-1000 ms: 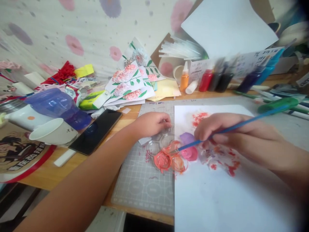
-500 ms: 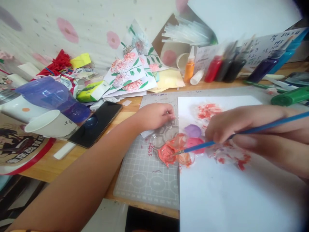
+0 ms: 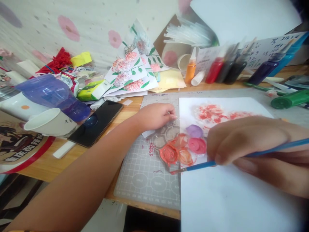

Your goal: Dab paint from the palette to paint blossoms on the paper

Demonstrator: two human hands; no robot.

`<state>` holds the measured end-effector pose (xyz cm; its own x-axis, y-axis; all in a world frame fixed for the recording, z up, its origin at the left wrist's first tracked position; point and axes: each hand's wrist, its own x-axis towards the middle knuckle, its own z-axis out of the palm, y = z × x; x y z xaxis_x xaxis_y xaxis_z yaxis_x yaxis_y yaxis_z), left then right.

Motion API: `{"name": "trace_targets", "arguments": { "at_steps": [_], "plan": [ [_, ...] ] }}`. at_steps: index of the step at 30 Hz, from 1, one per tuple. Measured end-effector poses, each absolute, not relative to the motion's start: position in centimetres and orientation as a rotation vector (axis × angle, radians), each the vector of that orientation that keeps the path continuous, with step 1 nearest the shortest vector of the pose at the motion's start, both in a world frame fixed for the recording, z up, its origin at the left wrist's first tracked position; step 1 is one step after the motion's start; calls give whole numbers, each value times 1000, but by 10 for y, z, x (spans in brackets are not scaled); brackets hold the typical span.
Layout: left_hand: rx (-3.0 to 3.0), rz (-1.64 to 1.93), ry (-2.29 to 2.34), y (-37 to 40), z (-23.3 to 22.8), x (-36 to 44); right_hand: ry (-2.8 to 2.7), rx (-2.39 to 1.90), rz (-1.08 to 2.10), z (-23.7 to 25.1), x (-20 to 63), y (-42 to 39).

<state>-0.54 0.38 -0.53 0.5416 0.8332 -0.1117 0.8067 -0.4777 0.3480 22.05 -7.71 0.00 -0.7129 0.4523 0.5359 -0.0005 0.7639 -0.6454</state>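
Note:
My right hand [image 3: 253, 148] grips a blue-handled paintbrush [image 3: 200, 166] between thumb and fingers. The brush's tip, coated in coral paint, hovers just below the near edge of a clear plastic paint palette [image 3: 159, 140]. Wells in the palette hold coral [image 3: 169, 153], pink [image 3: 196, 145], purple and orange paint. With fingers closed, my left hand [image 3: 160, 115] pinches the palette's far rim. Beneath lies white paper [image 3: 210, 199] with red-orange dabs [image 3: 210, 112] on its upper part; my right hand covers some of them.
A grey cutting mat [image 3: 135, 180] lies under the paper. To the left are a phone [image 3: 96, 124], a paper cup [image 3: 48, 124] and a purple translucent container [image 3: 53, 93]. Paint bottles [image 3: 213, 71] stand at the back, near painted flower cards [image 3: 127, 71]. A green bottle [image 3: 289, 98] lies at right.
My right hand has lifted the brush out of the coral well and moved it toward me, past the palette's near edge. The left hand stays on the palette.

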Motion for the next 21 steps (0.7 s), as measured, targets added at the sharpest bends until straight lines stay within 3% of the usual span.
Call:
{"name": "trace_targets", "arguments": {
  "at_steps": [21],
  "plan": [
    [2397,133,1353,4,-6,-6,-2272,-433,728,11,217,-71]
  ]
}}
